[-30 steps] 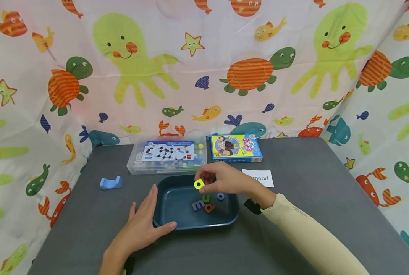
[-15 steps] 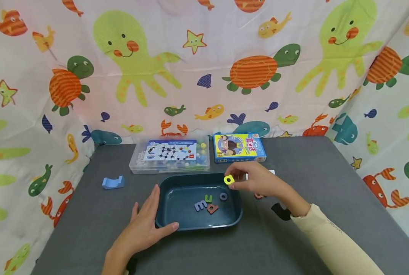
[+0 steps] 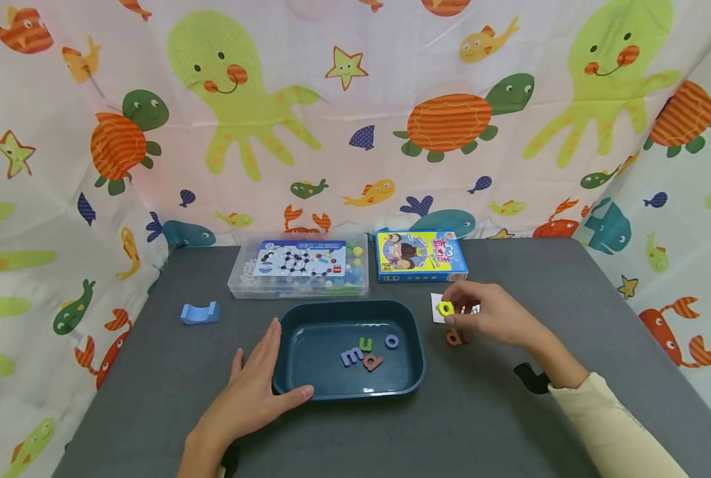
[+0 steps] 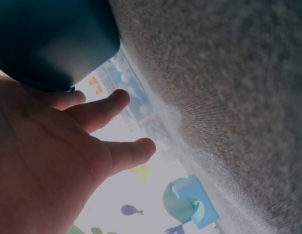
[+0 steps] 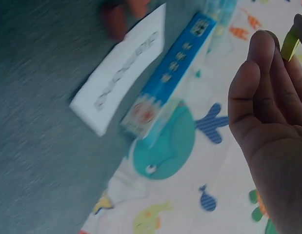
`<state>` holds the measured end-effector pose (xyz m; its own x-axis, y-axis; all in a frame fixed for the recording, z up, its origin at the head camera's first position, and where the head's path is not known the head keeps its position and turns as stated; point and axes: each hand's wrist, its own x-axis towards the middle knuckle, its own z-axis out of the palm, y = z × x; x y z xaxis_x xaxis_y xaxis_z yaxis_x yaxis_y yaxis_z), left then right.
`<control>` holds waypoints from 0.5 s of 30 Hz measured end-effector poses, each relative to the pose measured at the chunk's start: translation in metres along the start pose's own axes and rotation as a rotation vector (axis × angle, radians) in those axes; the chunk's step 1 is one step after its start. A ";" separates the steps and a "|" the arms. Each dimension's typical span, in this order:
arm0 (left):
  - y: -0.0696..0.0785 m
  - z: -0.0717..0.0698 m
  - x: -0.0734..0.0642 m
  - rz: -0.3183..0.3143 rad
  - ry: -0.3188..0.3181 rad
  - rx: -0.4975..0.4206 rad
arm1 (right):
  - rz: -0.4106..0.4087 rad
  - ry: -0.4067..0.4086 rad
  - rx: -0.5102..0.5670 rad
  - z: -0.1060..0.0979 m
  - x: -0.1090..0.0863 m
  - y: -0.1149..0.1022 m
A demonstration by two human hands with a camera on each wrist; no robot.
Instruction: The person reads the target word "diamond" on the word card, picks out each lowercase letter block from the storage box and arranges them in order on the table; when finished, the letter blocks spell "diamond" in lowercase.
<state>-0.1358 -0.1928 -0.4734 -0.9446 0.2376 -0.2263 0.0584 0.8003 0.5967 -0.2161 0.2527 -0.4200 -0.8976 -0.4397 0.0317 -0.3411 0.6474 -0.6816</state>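
My right hand [image 3: 491, 313] pinches a small yellow letter [image 3: 445, 308] between thumb and fingertips, above a white word card [image 3: 436, 311] that it partly covers. The right wrist view also catches the yellow letter [image 5: 290, 43] at the fingertips and the blurred printed word on the card [image 5: 119, 73]. Just below that hand lies a reddish-brown letter d [image 3: 453, 337]. My left hand [image 3: 244, 392], fingers straight, rests against the left side of a dark blue tray [image 3: 349, 397]. Inside the tray are a purple m [image 3: 352, 356], a green u [image 3: 365, 344], an orange-brown letter [image 3: 372, 362] and a purple o [image 3: 392, 341].
Behind the tray stand a clear plastic box of beads [image 3: 298, 291] and a blue and yellow card box [image 3: 422, 257]. A light blue curved block [image 3: 200, 313] sits at the left. A patterned cloth [image 3: 379, 79] hangs along the table's back and sides.
My right hand has carried the yellow letter rightward from over the tray to over the card. The reddish-brown letter beside the tray has come into view. My left hand stays at the tray.
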 end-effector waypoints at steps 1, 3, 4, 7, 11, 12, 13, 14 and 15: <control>0.000 0.000 0.000 0.001 0.000 -0.002 | -0.001 0.008 -0.011 -0.001 -0.002 0.003; 0.000 -0.001 0.000 0.002 -0.003 -0.005 | -0.007 0.015 -0.024 -0.003 -0.007 0.010; 0.000 -0.001 0.000 0.003 -0.002 -0.005 | -0.008 0.017 -0.024 -0.004 -0.009 0.013; 0.000 -0.002 0.000 0.004 -0.002 -0.001 | 0.009 0.025 -0.025 -0.005 -0.015 0.022; 0.000 -0.002 0.000 0.005 -0.002 0.002 | 0.054 0.030 -0.032 -0.006 -0.022 0.034; 0.000 -0.002 0.000 0.004 -0.003 0.000 | 0.062 0.029 -0.034 -0.006 -0.024 0.037; 0.000 -0.002 0.000 0.003 -0.004 0.000 | 0.069 0.031 -0.037 -0.007 -0.025 0.039; 0.001 -0.002 0.000 0.001 -0.006 -0.001 | 0.075 0.032 -0.037 -0.007 -0.027 0.042; 0.001 -0.001 0.001 -0.002 -0.007 0.001 | 0.079 0.033 -0.037 -0.007 -0.028 0.044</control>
<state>-0.1367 -0.1930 -0.4720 -0.9424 0.2398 -0.2331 0.0566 0.8013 0.5955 -0.2079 0.2975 -0.4458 -0.9306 -0.3660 0.0035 -0.2785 0.7017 -0.6558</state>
